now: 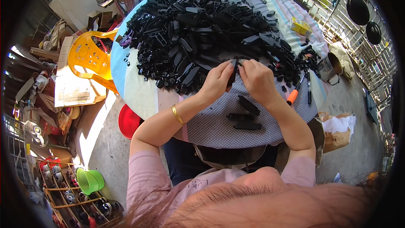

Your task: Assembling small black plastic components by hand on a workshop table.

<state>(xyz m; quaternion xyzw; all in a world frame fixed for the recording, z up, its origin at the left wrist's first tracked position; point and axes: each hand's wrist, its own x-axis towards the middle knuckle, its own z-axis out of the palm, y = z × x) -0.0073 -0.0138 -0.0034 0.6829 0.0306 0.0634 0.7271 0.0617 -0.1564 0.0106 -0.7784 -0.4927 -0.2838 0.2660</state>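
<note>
Over the near part of the round table, my left hand (217, 80) is closed around an elongated black plastic part (231, 78). Close against it, my right hand (258, 81) is pinched at the part's upper end; a small dark bit shows by its fingertips, too small to name. Below my hands, several similar black parts lie on the dotted cloth, among them one tilted piece (249, 105) and one lying sideways (247, 125). A large heap of loose black plastic pieces (185, 25) covers the far and middle table. An orange-handled tool (292, 96) rests beside my right forearm.
A black pen (309, 89) lies right of the orange-handled tool. Farther back stands a yellow box (301, 26), and a metal mug (331, 68) sits at the right edge. Left of the table are a yellow plastic chair (86, 55) and a red round object (128, 121).
</note>
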